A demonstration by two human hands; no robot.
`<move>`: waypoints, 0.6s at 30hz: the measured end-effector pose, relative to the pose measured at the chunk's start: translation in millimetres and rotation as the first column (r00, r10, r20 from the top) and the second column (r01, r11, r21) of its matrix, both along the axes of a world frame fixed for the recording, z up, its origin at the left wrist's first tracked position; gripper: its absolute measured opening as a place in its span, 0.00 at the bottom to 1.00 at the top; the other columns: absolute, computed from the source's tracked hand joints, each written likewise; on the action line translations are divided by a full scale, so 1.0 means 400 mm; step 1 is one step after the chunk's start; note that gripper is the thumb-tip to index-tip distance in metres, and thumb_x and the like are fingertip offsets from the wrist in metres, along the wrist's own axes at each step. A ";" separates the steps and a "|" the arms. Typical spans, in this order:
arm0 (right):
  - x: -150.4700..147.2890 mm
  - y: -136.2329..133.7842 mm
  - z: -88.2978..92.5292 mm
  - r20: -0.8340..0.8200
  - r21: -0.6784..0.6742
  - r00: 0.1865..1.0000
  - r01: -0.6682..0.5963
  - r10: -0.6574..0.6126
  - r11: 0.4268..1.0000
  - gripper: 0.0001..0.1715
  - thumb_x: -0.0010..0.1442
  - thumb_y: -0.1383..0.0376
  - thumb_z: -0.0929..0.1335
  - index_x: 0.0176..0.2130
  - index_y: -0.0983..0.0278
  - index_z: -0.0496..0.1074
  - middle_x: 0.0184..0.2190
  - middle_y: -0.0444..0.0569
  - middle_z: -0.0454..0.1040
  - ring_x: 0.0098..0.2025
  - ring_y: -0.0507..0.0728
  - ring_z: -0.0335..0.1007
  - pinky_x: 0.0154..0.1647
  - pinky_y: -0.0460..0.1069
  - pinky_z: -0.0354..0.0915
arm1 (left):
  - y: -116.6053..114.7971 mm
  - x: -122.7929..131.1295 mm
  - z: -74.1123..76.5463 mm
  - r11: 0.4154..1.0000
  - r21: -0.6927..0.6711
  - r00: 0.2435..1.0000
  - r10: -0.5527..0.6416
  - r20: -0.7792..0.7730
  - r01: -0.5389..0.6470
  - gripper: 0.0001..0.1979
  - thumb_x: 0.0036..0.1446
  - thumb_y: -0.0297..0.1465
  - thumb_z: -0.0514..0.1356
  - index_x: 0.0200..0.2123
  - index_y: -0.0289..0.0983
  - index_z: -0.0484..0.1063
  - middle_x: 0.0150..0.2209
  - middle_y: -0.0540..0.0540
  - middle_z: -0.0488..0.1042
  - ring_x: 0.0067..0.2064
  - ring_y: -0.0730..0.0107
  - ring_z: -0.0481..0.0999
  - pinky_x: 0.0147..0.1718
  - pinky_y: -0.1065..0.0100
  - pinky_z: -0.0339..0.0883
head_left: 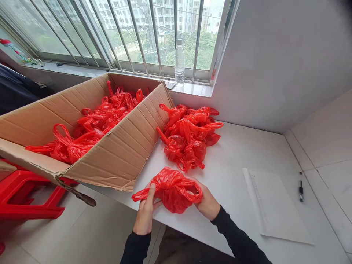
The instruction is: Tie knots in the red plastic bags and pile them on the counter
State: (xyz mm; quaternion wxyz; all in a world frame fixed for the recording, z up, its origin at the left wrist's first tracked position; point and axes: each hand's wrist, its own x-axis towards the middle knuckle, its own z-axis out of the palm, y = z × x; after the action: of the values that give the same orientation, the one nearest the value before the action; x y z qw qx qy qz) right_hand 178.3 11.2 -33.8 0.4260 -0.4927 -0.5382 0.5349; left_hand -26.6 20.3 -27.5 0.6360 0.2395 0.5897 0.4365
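The left hand [145,214] and right hand [208,204] grip one crumpled red bag [172,189] between them at the table [236,157] edge; a pile [189,137] of knotted bags lies just beyond them, seemingly finished, while the box [121,154] left of them holds many more.

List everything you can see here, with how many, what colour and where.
held bag: one, red, crumpled between both hands at the table's near edge
bag pile: several, red, knotted, on the table beside the box
boxed bags: many, red, inside the box
cardboard box: one, brown, open, at left
bottle: one, clear, on the windowsill
paper: one sheet, white, on the table at right
pen: one, black, right of the paper
stool: one, red, on the floor at left
table: one, white, in the corner
left hand: one, black sleeve, gripping the bag's left end
right hand: one, black sleeve, gripping the bag's right side
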 end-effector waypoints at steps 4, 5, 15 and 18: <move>-0.008 -0.011 -0.008 0.363 0.050 0.930 0.045 -0.060 0.998 0.30 0.61 0.59 0.69 0.62 0.53 0.64 0.51 0.52 0.71 0.55 0.64 0.66 0.59 0.62 0.63 | 0.028 -0.060 -0.025 0.989 0.141 0.891 0.026 -0.454 0.043 0.31 0.61 0.52 0.53 0.58 0.37 0.68 0.62 0.36 0.66 0.67 0.51 0.58 0.66 0.51 0.49; -0.014 -0.012 -0.008 0.402 0.065 0.913 0.040 -0.063 0.997 0.26 0.63 0.59 0.67 0.60 0.53 0.66 0.48 0.51 0.71 0.53 0.63 0.66 0.57 0.62 0.64 | 0.031 -0.065 -0.025 0.978 0.182 0.826 0.023 -0.563 0.097 0.30 0.60 0.52 0.53 0.55 0.37 0.72 0.60 0.36 0.69 0.67 0.51 0.58 0.66 0.53 0.47; -0.025 -0.015 -0.034 0.393 0.131 0.919 -0.077 0.019 0.988 0.17 0.69 0.59 0.59 0.42 0.58 0.75 0.34 0.50 0.74 0.32 0.58 0.72 0.36 0.52 0.69 | 0.069 -0.054 0.018 0.977 0.210 0.969 0.028 -0.245 0.025 0.30 0.53 0.60 0.54 0.29 0.37 0.70 0.14 0.56 0.59 0.15 0.76 0.58 0.14 0.74 0.52; -0.015 -0.020 -0.032 0.354 0.180 0.934 -0.014 -0.051 0.984 0.17 0.68 0.55 0.60 0.37 0.58 0.75 0.31 0.49 0.73 0.30 0.57 0.70 0.33 0.50 0.68 | 0.078 -0.068 0.007 0.991 0.125 0.986 0.059 -0.155 -0.040 0.33 0.44 0.65 0.56 0.29 0.38 0.66 0.14 0.55 0.62 0.13 0.74 0.60 0.11 0.74 0.52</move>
State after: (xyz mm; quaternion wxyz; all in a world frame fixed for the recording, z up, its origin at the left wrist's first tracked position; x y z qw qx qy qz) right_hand 172.4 3.1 -46.6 0.3690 -0.5462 -0.6479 0.3817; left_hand -53.8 51.7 -24.8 0.5602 0.2970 0.6166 0.4666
